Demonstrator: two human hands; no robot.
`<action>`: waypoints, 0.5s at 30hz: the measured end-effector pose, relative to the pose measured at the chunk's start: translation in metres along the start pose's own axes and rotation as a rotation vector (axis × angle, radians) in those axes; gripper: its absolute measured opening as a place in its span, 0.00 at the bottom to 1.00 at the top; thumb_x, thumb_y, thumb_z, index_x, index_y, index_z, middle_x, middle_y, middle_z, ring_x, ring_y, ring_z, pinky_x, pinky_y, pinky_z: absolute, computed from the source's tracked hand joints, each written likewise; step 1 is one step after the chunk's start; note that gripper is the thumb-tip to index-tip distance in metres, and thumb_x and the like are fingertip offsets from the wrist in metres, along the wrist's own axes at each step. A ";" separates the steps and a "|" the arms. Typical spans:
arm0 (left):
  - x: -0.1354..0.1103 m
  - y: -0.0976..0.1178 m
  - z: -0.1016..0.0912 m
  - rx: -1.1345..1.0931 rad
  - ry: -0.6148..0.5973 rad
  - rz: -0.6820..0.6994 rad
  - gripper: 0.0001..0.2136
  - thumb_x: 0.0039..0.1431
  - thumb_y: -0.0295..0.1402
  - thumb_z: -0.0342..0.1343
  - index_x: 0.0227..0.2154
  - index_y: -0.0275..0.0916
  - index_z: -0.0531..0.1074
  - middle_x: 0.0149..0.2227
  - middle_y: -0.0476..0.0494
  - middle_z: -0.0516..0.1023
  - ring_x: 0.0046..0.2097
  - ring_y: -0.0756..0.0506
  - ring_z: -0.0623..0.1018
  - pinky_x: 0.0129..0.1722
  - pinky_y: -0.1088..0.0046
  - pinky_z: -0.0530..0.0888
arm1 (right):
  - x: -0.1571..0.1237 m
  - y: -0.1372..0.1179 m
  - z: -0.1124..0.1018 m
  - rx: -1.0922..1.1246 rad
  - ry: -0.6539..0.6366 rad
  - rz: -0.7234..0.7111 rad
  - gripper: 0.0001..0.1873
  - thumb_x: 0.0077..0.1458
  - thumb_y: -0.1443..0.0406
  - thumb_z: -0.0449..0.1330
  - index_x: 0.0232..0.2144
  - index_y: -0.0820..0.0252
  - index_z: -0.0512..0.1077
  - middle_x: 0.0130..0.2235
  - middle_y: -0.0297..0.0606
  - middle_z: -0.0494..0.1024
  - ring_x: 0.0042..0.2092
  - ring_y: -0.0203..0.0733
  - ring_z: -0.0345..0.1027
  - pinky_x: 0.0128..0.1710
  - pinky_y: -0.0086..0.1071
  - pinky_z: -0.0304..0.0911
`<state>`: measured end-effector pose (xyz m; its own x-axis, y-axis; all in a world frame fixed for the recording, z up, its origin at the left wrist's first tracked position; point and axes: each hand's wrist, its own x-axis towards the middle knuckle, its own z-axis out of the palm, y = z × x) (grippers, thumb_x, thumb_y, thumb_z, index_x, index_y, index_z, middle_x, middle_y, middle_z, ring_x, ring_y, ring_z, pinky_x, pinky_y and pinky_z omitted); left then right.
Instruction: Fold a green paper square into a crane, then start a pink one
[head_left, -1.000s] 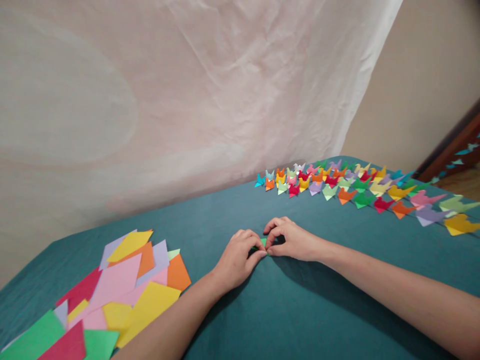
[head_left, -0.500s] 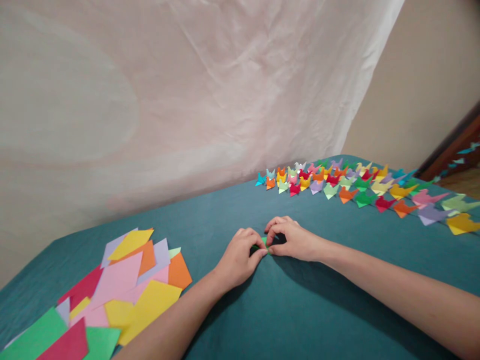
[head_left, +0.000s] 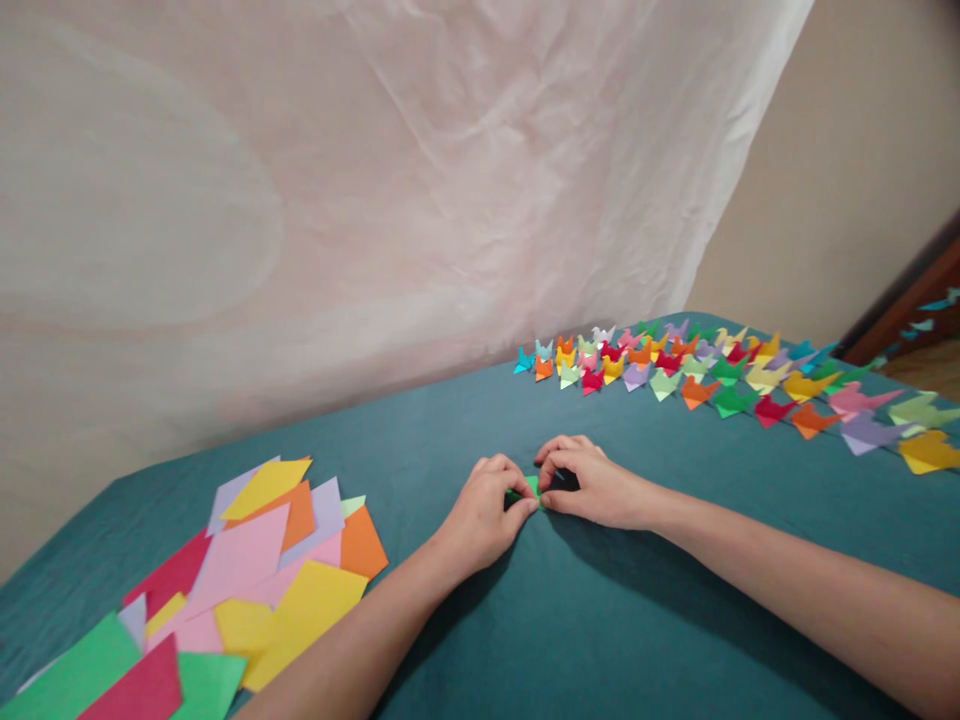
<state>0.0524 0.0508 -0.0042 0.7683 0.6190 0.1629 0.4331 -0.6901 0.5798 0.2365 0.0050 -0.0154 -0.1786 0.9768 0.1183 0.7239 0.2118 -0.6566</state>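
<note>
A small folded piece of green paper (head_left: pixel 533 485) is at the middle of the table, mostly covered by my fingers. My left hand (head_left: pixel 491 505) pinches it from the left, thumb and fingertips closed on it. From the other side my right hand (head_left: pixel 589 482) grips its right part between thumb and fingers. The two thumbs nearly meet at the paper's near edge. Its exact folded shape is hidden behind the fingers.
Loose coloured paper sheets (head_left: pixel 247 545) lie overlapping at the left. Rows of folded paper birds (head_left: pixel 697 392) in many colours stand at the back right. A teal cloth (head_left: pixel 637 630) covers the table, and a pale fabric sheet (head_left: pixel 450 200) hangs behind it.
The view has shifted slightly, so everything sits a little further right and lower. Both hands keep their pinch on the green paper, with barely any movement.
</note>
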 end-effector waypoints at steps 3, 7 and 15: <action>0.000 0.000 0.000 0.008 0.007 -0.013 0.02 0.54 0.29 0.56 0.27 0.39 0.72 0.34 0.47 0.70 0.40 0.46 0.69 0.43 0.69 0.64 | -0.001 -0.001 0.001 -0.003 0.010 0.008 0.01 0.47 0.66 0.60 0.27 0.57 0.72 0.44 0.37 0.70 0.48 0.46 0.59 0.48 0.42 0.53; 0.001 0.000 0.001 0.019 0.013 -0.039 0.02 0.53 0.29 0.56 0.27 0.39 0.72 0.35 0.47 0.70 0.40 0.46 0.69 0.43 0.68 0.64 | -0.002 -0.002 0.003 -0.014 0.021 0.011 0.00 0.46 0.67 0.60 0.25 0.57 0.72 0.43 0.37 0.70 0.48 0.46 0.59 0.48 0.42 0.53; 0.000 -0.001 0.003 0.098 0.029 -0.102 0.02 0.52 0.32 0.57 0.26 0.42 0.73 0.37 0.49 0.71 0.42 0.45 0.68 0.42 0.67 0.63 | -0.004 -0.004 0.006 -0.041 0.044 0.019 0.01 0.43 0.68 0.60 0.22 0.57 0.71 0.42 0.36 0.71 0.47 0.45 0.59 0.47 0.41 0.52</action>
<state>0.0532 0.0507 -0.0071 0.7046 0.6974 0.1308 0.5535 -0.6555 0.5138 0.2303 0.0005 -0.0183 -0.1359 0.9808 0.1397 0.7536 0.1939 -0.6280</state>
